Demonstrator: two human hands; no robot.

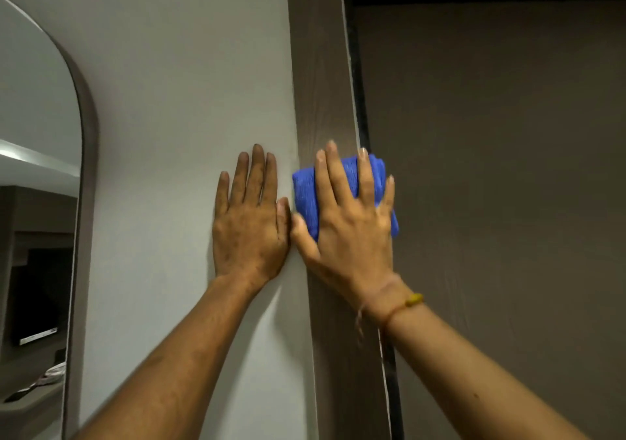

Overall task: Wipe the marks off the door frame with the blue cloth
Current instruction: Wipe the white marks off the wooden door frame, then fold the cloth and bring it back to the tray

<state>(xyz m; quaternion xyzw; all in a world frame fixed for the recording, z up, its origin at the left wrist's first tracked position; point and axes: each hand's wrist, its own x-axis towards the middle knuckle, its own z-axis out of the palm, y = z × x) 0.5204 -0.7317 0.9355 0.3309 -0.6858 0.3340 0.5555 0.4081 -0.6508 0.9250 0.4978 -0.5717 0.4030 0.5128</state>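
Here, the right hand (352, 226), spread flat, presses blue cloth (305, 199) on door frame (321, 83); left hand (249, 229) flat on wall (186, 83).

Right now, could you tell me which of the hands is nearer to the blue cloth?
Right. The right hand presses flat on the cloth against the door frame; the left hand rests on the wall beside it.

door frame (321, 83), blue cloth (305, 195) against it
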